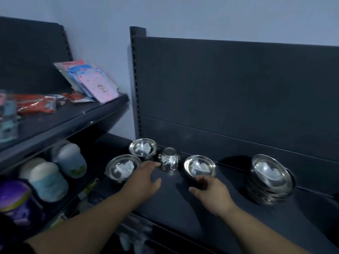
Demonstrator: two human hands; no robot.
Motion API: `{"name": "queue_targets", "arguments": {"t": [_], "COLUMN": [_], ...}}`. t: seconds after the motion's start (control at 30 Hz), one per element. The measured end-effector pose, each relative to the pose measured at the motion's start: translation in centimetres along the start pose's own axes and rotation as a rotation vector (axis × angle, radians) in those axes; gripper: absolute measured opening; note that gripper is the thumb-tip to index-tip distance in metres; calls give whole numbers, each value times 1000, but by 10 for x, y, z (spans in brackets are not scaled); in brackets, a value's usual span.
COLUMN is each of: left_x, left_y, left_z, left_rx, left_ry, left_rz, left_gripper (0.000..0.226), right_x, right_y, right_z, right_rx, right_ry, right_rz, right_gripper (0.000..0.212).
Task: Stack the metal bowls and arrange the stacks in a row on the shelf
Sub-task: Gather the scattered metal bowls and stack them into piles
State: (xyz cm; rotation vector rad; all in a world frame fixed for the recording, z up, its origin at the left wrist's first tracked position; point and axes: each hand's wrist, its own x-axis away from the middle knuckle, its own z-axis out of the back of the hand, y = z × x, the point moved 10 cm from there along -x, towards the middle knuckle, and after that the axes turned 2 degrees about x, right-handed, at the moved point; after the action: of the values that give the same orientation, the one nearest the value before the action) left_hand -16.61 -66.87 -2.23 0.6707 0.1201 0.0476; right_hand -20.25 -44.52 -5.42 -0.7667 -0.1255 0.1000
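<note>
— Which hand is nearer the overturned bowl [168, 160]?
— Left hand [145, 177], fingers straight, tips just beside it on the shelf [183, 208]. Right hand [211, 191], loosely curled, empty, near the upright bowl [200, 165].

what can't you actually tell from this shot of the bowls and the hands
All in the head view.
Bowl count in the stack: lower rims merge in dim blur.
Whether the left hand touches the overturned bowl: its fingertips overlap it.
Whether the right hand touches the nearest bowl: the hand's back hides its fingertips.
Labels on the jars, lower left: blurred.
</note>
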Motion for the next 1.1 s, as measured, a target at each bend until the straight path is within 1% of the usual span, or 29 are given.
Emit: {"name": "queue_targets", "arguments": {"t": [0.13,0.23,0.33,0.4,0.43,0.5,0.53,0.57,0.63,0.7,0.73,0.8,0.87,0.97,1.1], "left_x": [-9,-16,-23,-29,-33,-32,-33,-32,-31,-30,-29,-31,-31,-36,-36], "left_y": [-41,-79,-117,-140,-149,-154,-154,-154,-151,-146,-143,-140,-135,-125,-114], "left_z": [49,77,86,78,73,67,64,63,60,54,49,34,25,11,-5], "left_rx": [0,7,0,1,1,43,63,94,167,219,250,314,357,422,495], "left_ry": [123,189,141,28,-15,-22,-23,-23,-31,-48,-70,-115,-140,-161,-163], "left_rz": [-25,32,151,244,269,294,298,303,302,296,299,320,332,339,344], "left_gripper": [46,45,52,53,46,22,14,14,24,18,21,36,45,43,42], "right_x": [-7,-12,-13,-16,-18,-17,-19,-20,-21,-23,-24,-27,-27,-28,-27], "right_y": [-41,-59,-64,-62,-59,-52,-45,-40,-26,-13,-8,-1,6,22,41], "right_z": [-24,-30,-29,-30,-28,-15,-8,-1,5,6,6,5,3,2,-3], "right_rx": [6,21,-2,-1,5,28,37,46,33,-2,-11,-46,-118,-201,-388], "right_ry": [27,95,182,237,276,358,393,416,398,365,348,318,307,313,310], "right_rz": [45,52,33,4,-17,-26,-48,-73,-171,-248,-275,-314,-381,-485,-557], "right_gripper": [42,39,31,27,27,31,35,41,55,64,66,69,70,71,59]}}
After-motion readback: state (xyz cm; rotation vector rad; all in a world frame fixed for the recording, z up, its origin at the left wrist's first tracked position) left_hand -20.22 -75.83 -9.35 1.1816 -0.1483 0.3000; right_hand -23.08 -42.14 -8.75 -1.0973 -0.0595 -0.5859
